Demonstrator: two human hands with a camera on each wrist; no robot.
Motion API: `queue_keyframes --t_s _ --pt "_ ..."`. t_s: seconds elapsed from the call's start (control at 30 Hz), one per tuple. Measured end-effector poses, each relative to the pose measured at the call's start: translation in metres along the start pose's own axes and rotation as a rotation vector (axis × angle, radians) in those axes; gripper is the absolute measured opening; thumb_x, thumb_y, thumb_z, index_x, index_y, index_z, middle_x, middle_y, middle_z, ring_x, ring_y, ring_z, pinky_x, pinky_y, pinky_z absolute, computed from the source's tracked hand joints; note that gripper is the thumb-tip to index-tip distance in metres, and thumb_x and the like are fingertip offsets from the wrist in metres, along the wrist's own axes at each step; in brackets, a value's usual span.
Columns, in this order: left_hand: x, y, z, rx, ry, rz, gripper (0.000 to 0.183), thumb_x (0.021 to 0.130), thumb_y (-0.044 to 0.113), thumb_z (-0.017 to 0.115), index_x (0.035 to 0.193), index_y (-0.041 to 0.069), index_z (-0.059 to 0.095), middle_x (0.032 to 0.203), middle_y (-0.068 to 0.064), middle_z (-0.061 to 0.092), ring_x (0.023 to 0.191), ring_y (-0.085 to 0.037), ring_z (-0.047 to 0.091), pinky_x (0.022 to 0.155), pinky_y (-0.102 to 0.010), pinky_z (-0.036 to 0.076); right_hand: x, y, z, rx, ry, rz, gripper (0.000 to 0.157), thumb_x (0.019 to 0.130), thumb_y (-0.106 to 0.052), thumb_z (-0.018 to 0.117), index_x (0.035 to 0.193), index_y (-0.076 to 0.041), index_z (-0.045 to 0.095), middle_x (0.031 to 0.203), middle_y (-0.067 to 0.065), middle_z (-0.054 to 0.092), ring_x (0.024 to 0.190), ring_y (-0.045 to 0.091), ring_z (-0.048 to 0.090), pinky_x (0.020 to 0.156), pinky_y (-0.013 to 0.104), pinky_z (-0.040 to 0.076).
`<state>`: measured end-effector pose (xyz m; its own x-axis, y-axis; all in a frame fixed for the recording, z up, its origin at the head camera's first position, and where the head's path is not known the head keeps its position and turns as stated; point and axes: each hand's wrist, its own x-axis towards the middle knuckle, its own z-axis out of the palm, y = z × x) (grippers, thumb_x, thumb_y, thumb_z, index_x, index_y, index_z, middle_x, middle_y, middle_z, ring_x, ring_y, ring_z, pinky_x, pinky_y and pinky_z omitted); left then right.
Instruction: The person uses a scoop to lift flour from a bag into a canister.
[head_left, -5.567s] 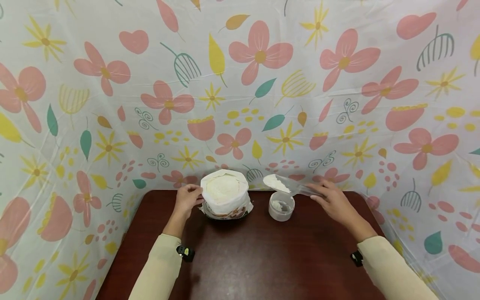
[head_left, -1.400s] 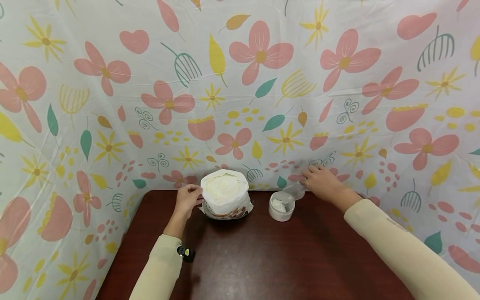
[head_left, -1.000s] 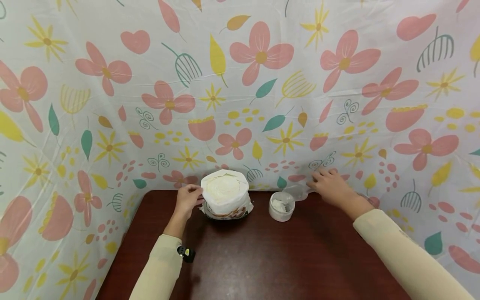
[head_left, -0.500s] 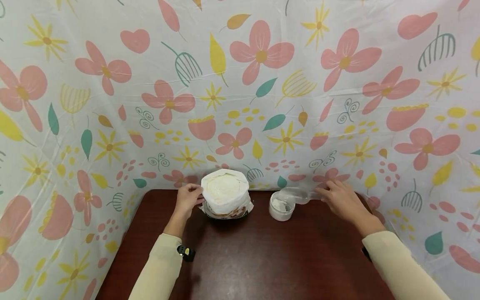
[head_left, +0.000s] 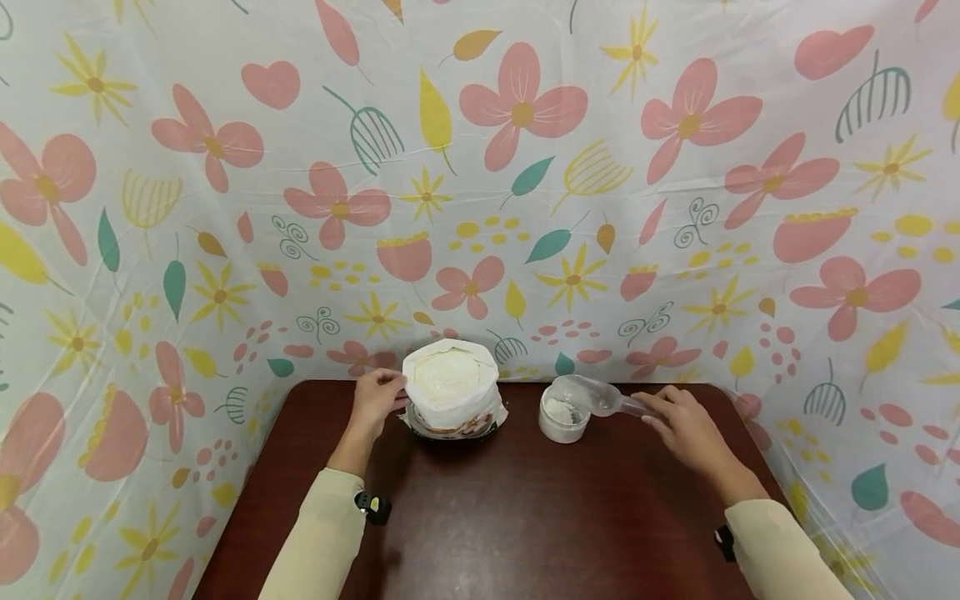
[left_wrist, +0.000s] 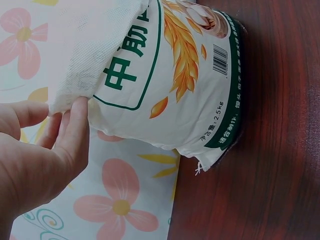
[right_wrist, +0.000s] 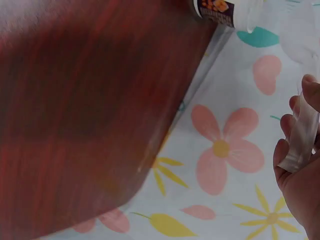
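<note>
The right hand grips the clear scoop, likely light, stiff and slick, sensibly by its handle; it overlaps the tub, though contact is unclear; the left hand pinches the probably heavy, soft-walled flour bag at its edge, on the surface.

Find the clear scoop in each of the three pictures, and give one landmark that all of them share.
Head: right of centre, below mid-height; the clear scoop overlaps the rim of the round tub.
Left wrist: not in it; here the left hand pinches the printed bag.
Right wrist: along the right edge, its handle in the right hand.
Shared landmark: the flowered sheet, seen in all three.
</note>
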<state>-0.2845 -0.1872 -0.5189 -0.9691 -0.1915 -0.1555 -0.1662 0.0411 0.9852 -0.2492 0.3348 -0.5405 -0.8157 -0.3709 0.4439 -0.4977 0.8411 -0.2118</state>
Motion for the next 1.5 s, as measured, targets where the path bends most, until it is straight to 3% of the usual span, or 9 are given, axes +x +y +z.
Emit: queue_keyframes --t_s 0.37,0.57,0.7,0.9,1.1,1.5 --pt "-0.002 0.001 -0.001 -0.002 -0.001 -0.002 0.025 0.103 0.008 0.061 0.122 -0.009 0.063 0.105 -0.019 0.064 0.081 -0.016 0.069 0.096 -0.05 0.062 -0.019 -0.005 0.018 0.117 0.063 0.075 0.041 0.09 -0.003 0.078 0.129 -0.012 0.072 0.095 0.0 0.059 0.082 0.012 0.046 0.064 0.028 0.039" --pt "-0.003 0.0 -0.001 -0.003 -0.002 -0.011 0.025 0.103 0.008 0.061 0.122 -0.009 0.063 0.106 -0.02 0.064 0.087 -0.022 0.07 0.103 -0.057 0.057 -0.017 -0.008 0.016 0.117 0.08 0.06 0.041 0.089 -0.002 0.078 0.128 -0.011 0.073 0.093 -0.001 0.058 0.081 0.01 0.044 0.064 0.027 0.038" --pt "-0.004 0.0 -0.001 -0.003 -0.001 -0.008 0.025 0.103 0.008 0.06 0.122 -0.009 0.063 0.107 -0.02 0.064 0.09 -0.026 0.07 0.105 -0.059 0.055 -0.011 -0.011 0.01 0.107 0.085 0.041 0.041 0.089 -0.002 0.079 0.128 -0.011 0.073 0.095 -0.001 0.058 0.082 0.01 0.044 0.065 0.028 0.038" --pt "-0.004 0.001 0.0 -0.003 0.0 -0.004 0.025 0.103 0.008 0.061 0.121 -0.009 0.063 0.105 -0.019 0.064 0.083 -0.018 0.069 0.104 -0.059 0.055 -0.001 -0.017 0.0 0.108 0.1 0.031 0.042 0.089 -0.002 0.079 0.128 -0.014 0.073 0.095 -0.001 0.06 0.083 0.012 0.047 0.065 0.03 0.04" --pt "-0.003 0.001 0.001 -0.012 -0.007 -0.002 0.024 0.102 0.007 0.061 0.12 -0.01 0.063 0.101 -0.018 0.064 0.081 -0.018 0.069 0.1 -0.057 0.058 0.009 -0.018 -0.01 0.101 0.115 -0.024 0.043 0.087 -0.002 0.08 0.127 -0.013 0.074 0.089 -0.005 0.055 0.08 0.009 0.042 0.065 0.025 0.035" --pt "-0.001 0.003 -0.001 -0.002 -0.009 -0.015 0.025 0.103 0.008 0.061 0.122 -0.008 0.063 0.104 -0.017 0.064 0.081 -0.017 0.07 0.097 -0.052 0.061 0.051 -0.022 -0.035 0.085 0.101 -0.134 0.041 0.085 -0.001 0.081 0.125 -0.008 0.074 0.086 -0.003 0.048 0.075 0.006 0.035 0.06 0.023 0.034"
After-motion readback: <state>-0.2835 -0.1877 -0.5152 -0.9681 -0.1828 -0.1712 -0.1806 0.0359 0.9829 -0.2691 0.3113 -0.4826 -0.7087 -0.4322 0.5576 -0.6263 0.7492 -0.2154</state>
